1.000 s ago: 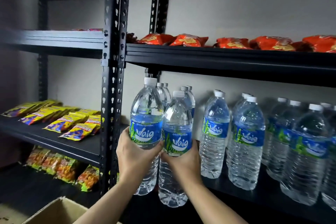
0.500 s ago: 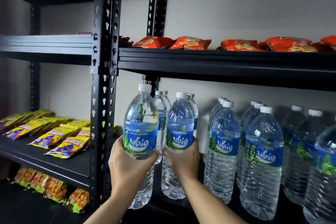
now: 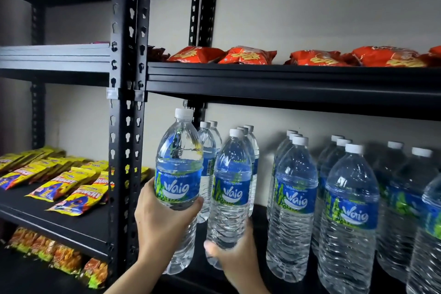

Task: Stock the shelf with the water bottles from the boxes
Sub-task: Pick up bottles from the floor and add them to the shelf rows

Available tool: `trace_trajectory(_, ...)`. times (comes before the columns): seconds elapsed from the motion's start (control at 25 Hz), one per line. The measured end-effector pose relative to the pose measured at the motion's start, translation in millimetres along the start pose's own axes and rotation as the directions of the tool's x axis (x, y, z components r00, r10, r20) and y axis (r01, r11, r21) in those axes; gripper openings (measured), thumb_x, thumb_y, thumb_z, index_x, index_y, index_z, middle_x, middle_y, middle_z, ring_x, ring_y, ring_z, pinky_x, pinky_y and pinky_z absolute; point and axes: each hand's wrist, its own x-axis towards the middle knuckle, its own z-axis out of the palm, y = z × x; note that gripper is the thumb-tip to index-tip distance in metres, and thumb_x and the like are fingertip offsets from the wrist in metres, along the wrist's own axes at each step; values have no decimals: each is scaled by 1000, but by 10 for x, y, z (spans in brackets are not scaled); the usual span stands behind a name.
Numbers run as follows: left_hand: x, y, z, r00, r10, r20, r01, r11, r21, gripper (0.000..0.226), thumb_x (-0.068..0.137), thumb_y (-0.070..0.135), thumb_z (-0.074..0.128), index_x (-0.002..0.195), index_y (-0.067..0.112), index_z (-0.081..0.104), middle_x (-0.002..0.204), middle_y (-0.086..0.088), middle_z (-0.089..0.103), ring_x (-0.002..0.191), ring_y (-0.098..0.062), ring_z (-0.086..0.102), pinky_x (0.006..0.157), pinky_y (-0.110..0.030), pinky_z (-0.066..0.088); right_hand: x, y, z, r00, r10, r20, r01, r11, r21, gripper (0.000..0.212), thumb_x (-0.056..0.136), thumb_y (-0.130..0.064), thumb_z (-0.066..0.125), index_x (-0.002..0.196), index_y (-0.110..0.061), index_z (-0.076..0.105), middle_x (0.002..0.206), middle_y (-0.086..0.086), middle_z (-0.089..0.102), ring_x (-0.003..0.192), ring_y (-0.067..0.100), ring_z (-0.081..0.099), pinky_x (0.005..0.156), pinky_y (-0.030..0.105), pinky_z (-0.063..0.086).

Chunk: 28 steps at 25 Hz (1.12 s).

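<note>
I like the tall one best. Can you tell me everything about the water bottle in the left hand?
The water bottle is clear, ribbed plastic with a white screw cap and a blue label with green plants reading "Waig". It looks full and sealed. It stands upright, slightly higher than its neighbours, at the left end of the bottle shelf, beside the black upright post. The left hand wraps around its middle, below the label.

Black steel shelf [image 3: 286, 79] | upper tier: orange snack bags [image 3: 245, 56] | middle tier: upright water bottles [image 3: 348, 217] | left bay: yellow snack packets [image 3: 64, 181]
</note>
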Motion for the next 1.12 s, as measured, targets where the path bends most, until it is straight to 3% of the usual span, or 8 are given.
trace_trajectory(0.16,-26,-40,-4,1000,2,-11,-2,1000,-3,78,51,35,96,116,21,54,101,6,57,94,-11,52,83,-26,38,-21,208,-69,995,50,86,-50,999,-5,81,48,-33,91,120,-35,55,105,-12,72,92,2,70,85,35,58)
trace_trajectory(0.28,-57,-80,12,1000,-15,-24,15,1000,3,79,51,35,95,117,19,55,101,4,58,94,-12,52,83,-26,38,91,231,-44,990,81,118,-74,995,-60,74,46,-45,93,112,-35,62,102,-15,72,92,0,69,83,34,59)
trace_trajectory(0.44,-77,-124,11,1000,-18,-8,18,1000,1,78,52,34,95,117,20,54,101,5,57,93,-10,52,82,-24,37,167,366,64,992,107,60,-92,971,-219,96,39,-75,82,122,-37,52,112,-23,63,104,-8,59,95,27,50)
trace_trajectory(0.52,-75,-133,6,1000,-16,-1,16,1000,2,77,52,34,95,117,22,54,101,6,57,94,-11,52,82,-24,37,217,468,88,977,165,135,-128,961,-243,104,39,-81,79,128,-39,45,118,-25,59,108,-5,58,100,30,47)
trace_trajectory(0.68,-55,-128,21,1000,-19,-8,19,1000,10,76,53,36,95,116,21,54,102,5,58,98,-13,53,86,-27,40,318,548,-21,915,244,322,-178,959,-220,98,44,-68,89,128,-35,50,113,-23,68,102,-7,65,100,30,51)
trace_trajectory(0.88,-4,-149,56,1000,7,-11,-7,999,40,81,52,38,95,119,20,54,104,5,57,102,-15,53,91,-30,43,251,431,-30,969,192,155,-144,950,-276,94,41,-75,81,122,-39,49,112,-23,64,104,-2,61,97,28,49)
trace_trajectory(1.12,11,-162,109,1000,8,10,-8,999,51,79,53,40,94,119,17,56,106,2,59,102,-16,54,88,-30,43,205,390,-22,983,148,105,-108,943,-316,96,43,-82,74,124,-37,47,113,-19,61,109,5,58,95,30,50)
